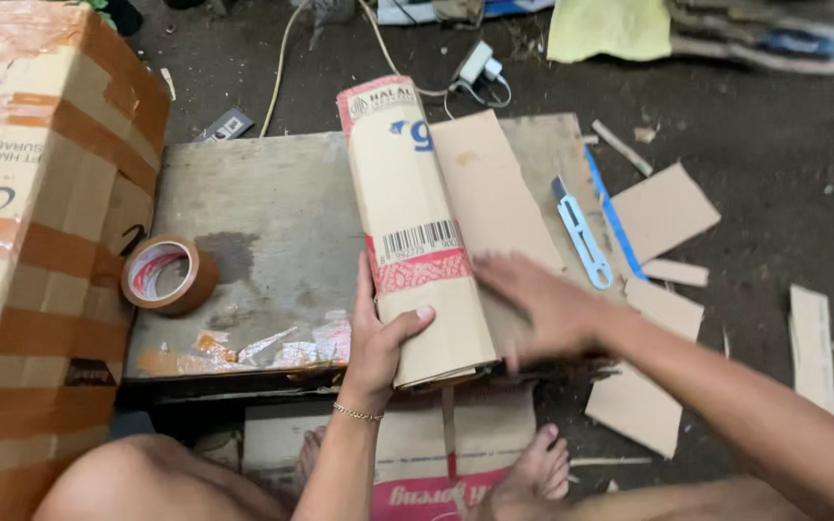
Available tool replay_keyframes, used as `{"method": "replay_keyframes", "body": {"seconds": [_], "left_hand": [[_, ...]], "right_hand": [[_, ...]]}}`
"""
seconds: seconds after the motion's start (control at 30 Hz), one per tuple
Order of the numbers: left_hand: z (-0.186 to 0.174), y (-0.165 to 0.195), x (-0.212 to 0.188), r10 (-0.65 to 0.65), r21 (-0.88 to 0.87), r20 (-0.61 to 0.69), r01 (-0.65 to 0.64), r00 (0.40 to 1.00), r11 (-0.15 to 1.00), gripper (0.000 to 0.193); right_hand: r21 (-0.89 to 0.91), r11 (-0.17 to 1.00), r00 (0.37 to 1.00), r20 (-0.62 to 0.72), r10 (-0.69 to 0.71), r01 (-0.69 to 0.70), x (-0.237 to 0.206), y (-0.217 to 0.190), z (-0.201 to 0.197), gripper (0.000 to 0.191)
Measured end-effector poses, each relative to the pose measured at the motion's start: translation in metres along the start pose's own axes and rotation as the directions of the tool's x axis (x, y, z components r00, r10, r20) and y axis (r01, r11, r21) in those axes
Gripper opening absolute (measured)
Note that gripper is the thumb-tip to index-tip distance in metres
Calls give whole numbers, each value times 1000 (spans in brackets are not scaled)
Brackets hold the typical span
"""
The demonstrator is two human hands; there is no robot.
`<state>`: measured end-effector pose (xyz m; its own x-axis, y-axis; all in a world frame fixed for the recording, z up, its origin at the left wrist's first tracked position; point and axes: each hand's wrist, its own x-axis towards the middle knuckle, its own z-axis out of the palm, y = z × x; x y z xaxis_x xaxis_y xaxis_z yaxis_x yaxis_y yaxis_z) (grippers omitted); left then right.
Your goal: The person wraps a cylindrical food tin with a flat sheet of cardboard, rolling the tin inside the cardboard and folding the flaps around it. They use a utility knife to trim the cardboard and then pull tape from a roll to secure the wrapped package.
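Observation:
A folded piece of brown cardboard (415,203) with red and blue print lies lengthwise on a low wooden board (272,232). My left hand (378,338) grips its near left edge, thumb on top. My right hand (538,304) rests flat, fingers spread, on the plain cardboard flap (489,188) to the right of the fold. A light-blue utility knife (581,236) lies on the board just beyond my right hand, beside a blue strip (615,217).
A roll of brown packing tape (168,275) sits on the board's left side. A large taped cardboard box (36,232) stands at the left. Cardboard scraps (663,207) lie on the dark floor to the right. Cables and a charger (475,68) lie behind the board. My bare feet rest on printed cardboard (417,453) below.

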<state>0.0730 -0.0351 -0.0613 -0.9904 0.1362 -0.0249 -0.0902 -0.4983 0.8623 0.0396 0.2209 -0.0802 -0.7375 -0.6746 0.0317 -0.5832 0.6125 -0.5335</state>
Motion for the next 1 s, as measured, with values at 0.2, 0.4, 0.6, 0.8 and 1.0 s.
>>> {"method": "replay_keyframes", "body": {"seconds": [0.2, 0.4, 0.6, 0.8, 1.0], "left_hand": [[-1, -3, -4, -31, 42, -72, 34, 997, 999, 113], [1, -2, -4, 32, 0, -46, -32, 998, 999, 112], [1, -6, -4, 5, 18, -44, -4, 999, 1000, 114], [5, -7, -2, -28, 5, -63, 28, 998, 1000, 116], [5, -4, 2, 61, 15, -43, -60, 997, 998, 116]], "right_hand": [[-340, 940, 997, -78, -23, -5, -11, -14, 43, 140], [-390, 921, 1000, -26, -9, -2, -11, -2, 50, 120], [-437, 898, 999, 26, -45, 52, -13, 11, 58, 114], [-365, 931, 992, 110, 62, -18, -16, -14, 38, 116], [760, 637, 991, 124, 50, -128, 8, -34, -21, 123]]}}
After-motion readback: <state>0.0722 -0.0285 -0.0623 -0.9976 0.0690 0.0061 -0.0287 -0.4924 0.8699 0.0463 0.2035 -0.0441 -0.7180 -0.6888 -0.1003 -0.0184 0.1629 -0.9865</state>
